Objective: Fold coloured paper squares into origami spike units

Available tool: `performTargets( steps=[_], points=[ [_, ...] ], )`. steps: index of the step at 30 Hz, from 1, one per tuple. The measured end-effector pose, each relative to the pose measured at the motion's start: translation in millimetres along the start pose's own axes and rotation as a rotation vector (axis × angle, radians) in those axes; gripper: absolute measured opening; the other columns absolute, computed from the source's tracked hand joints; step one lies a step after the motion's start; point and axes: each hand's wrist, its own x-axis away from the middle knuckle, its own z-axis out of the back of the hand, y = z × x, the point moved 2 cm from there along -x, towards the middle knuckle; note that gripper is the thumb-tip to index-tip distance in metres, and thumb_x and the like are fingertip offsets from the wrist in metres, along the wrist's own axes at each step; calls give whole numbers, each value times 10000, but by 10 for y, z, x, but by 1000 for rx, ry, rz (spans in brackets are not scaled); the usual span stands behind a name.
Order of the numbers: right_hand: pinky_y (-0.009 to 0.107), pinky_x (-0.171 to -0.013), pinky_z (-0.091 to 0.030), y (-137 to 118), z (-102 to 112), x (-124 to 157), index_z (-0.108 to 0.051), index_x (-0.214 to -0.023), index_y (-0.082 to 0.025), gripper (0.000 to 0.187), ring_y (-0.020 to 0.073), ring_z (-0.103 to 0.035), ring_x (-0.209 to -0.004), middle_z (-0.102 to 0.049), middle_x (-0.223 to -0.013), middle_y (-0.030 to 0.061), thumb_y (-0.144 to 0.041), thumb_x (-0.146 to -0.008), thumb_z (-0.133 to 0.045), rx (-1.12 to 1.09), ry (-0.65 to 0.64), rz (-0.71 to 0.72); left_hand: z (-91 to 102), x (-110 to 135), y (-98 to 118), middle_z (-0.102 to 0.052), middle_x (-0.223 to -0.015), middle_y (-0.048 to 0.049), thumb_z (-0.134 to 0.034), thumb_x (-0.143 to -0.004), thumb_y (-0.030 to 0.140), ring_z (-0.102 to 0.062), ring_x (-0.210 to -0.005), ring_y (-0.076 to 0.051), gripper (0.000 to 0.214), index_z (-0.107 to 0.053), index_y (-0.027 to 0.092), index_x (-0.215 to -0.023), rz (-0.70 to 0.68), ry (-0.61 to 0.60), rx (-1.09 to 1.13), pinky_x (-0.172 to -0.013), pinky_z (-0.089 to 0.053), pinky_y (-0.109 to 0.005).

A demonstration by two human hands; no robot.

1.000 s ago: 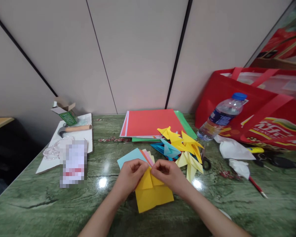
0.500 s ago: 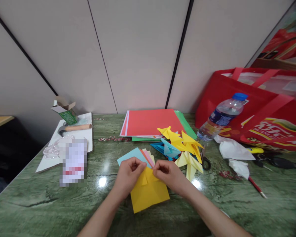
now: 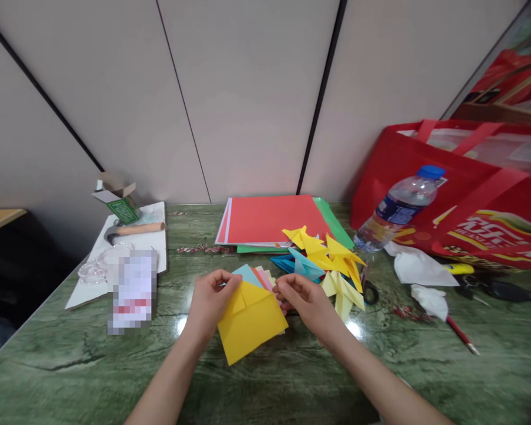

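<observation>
A partly folded sheet of yellow origami paper [image 3: 252,327] is held up above the table, a folded band with a vertical crease along its upper edge. My left hand [image 3: 212,298] pinches its upper left part between thumb and fingers. At its upper right corner, my right hand [image 3: 303,298] has its fingertips closed; the exact contact is small and partly hidden. Behind the sheet lies a fan of coloured paper squares [image 3: 248,274], mostly covered. Just beyond my right hand rest several folded yellow paper pieces [image 3: 331,254] and blue ones [image 3: 303,265].
Large red and green sheets [image 3: 274,218] lie by the wall. Scissors [image 3: 370,292], a water bottle [image 3: 396,209] and a red bag [image 3: 469,177] stand or lie right, with tissues [image 3: 429,301]. At left are a white board [image 3: 159,215], a wooden-handled tool [image 3: 144,228] and a small box [image 3: 123,206].
The yellow sheet has shifted left and away from me, turning slightly, with my left hand. My right fingertips have gone from mid upper edge to its right corner.
</observation>
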Motion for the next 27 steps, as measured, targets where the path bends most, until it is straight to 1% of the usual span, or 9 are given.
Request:
performTargets(
  steps=[3, 6, 9, 12, 14, 18, 22, 25, 27],
  points=[
    [287, -629, -476, 15, -15, 9, -576, -818, -180, 310, 188, -597, -760, -640, -790, 48, -464, -697, -602, 21, -31, 1, -82, 53, 10, -541, -513, 33, -665, -605, 381, -466, -464, -92, 258, -556, 149, -585, 2, -29, 29, -439, -335, -182],
    [276, -613, -446, 1, -29, 21, -585, -722, -173, 253, 167, -579, -677, -622, -702, 22, -414, -664, -638, 81, -53, 15, -142, 88, 16, -539, -513, 38, -664, -611, 365, -461, -468, -87, 241, -567, 146, -584, 2, -79, 68, -450, -337, -181],
    [259, -548, -401, -26, -13, 19, -561, -646, -168, 239, 139, -528, -581, -570, -605, -6, -397, -653, -630, 97, 0, 11, -179, 102, 13, -558, -531, 36, -642, -639, 392, -466, -483, -90, 253, -599, 146, -604, 21, -172, 116, -469, -346, -188],
    [257, -538, -388, -38, 9, 10, -552, -648, -170, 245, 135, -511, -569, -557, -593, -11, -403, -643, -626, 66, 64, -9, -201, 113, 2, -569, -549, 25, -610, -677, 431, -464, -496, -92, 303, -622, 137, -607, 37, -263, 136, -485, -345, -193],
    [257, -543, -392, -31, 12, 9, -549, -659, -173, 240, 135, -512, -575, -555, -602, -10, -402, -651, -619, 52, 75, -18, -214, 128, -10, -586, -565, 15, -634, -663, 426, -487, -514, -102, 295, -636, 133, -631, 69, -305, 148, -502, -357, -200],
    [253, -568, -414, -4, -1, 17, -530, -700, -175, 204, 132, -528, -610, -556, -649, -6, -356, -672, -620, 26, 34, -9, -234, 157, -37, -611, -551, -4, -699, -592, 411, -522, -501, -120, 291, -636, 129, -624, 159, -318, 174, -493, -365, -211],
    [244, -600, -438, -10, -8, 30, -511, -743, -188, 162, 138, -555, -671, -565, -699, -6, -279, -679, -629, 26, -14, 78, -243, 162, -68, -623, -556, -24, -700, -589, 417, -507, -469, -106, 312, -631, 112, -603, 192, -337, 156, -463, -338, -201],
    [267, -659, -453, -19, -20, 44, -587, -761, -183, 70, 159, -577, -741, -617, -772, 21, -236, -715, -591, 132, -98, 150, -251, 161, -89, -589, -513, -1, -701, -582, 424, -465, -437, -83, 328, -608, 111, -555, 186, -365, 109, -444, -304, -189],
    [289, -707, -459, -13, -20, 49, -637, -829, -189, 120, 177, -587, -807, -645, -847, 36, -207, -728, -574, 197, -125, 193, -259, 166, -93, -565, -491, 15, -696, -580, 439, -443, -422, -75, 342, -595, 115, -537, 185, -373, 88, -433, -287, -185]
  ],
)
